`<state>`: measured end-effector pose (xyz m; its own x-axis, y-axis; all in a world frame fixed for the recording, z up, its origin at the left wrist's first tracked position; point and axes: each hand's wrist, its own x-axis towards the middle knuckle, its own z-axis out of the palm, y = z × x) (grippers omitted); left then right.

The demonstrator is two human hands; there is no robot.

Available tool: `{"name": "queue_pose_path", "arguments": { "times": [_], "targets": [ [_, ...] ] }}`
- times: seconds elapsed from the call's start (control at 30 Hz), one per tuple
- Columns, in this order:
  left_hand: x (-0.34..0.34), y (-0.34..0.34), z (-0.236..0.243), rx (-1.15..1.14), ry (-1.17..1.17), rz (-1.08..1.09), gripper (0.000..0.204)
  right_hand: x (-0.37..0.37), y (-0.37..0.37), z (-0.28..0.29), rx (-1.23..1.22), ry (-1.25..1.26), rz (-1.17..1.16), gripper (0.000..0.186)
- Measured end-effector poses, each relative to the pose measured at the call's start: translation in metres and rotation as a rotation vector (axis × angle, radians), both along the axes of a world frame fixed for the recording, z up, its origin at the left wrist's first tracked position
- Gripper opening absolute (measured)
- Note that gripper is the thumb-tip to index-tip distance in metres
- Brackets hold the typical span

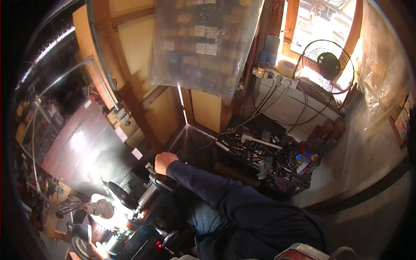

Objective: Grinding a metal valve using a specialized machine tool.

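Dark sleeve [247,203] leads to the right hand [164,163], eight o'clock, fingers curled closed near a metal cylinder [148,197]; left hand [102,251], seven o'clock, fingers unclear.

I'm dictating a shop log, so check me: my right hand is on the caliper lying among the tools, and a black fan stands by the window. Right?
Not quite: in the head view, your right hand is curled at the metal wheel of the machine, away from the caliper. The rest holds: the caliper lies among the tools, and a black fan stands by the window.
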<state>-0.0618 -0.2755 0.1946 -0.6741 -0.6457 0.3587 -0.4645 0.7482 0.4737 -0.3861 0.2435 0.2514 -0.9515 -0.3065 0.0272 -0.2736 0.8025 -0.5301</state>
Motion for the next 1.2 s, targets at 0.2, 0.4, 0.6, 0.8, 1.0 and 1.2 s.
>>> {"name": "queue_pose_path", "arguments": {
  "times": [0.2, 0.4, 0.6, 0.8, 1.0, 1.2],
  "targets": [
    [-0.020, 0.009, 0.025, -0.016, 0.015, -0.030, 0.059, 0.025, 0.008, -0.008, -0.101, 0.232, -0.017, 0.028],
    [-0.043, 0.028, 0.050, -0.037, 0.006, -0.097, 0.059, 0.035, 0.016, -0.027, -0.197, 0.422, -0.035, 0.021],
    [-0.060, 0.051, 0.084, -0.069, 0.027, -0.151, 0.060, 0.061, 0.029, -0.050, -0.543, 0.653, 0.013, 0.024],
    [-0.076, 0.072, 0.119, -0.111, 0.031, -0.216, 0.060, 0.058, 0.029, -0.053, -0.501, 0.617, -0.007, 0.024],
    [-0.100, 0.098, 0.153, -0.148, 0.045, -0.284, 0.060, 0.036, 0.022, -0.021, -0.267, 0.335, -0.013, 0.025],
    [-0.107, 0.101, 0.177, -0.167, 0.056, -0.299, 0.060, 0.033, 0.017, 0.002, -0.156, 0.173, 0.009, 0.025]
  ]
}}
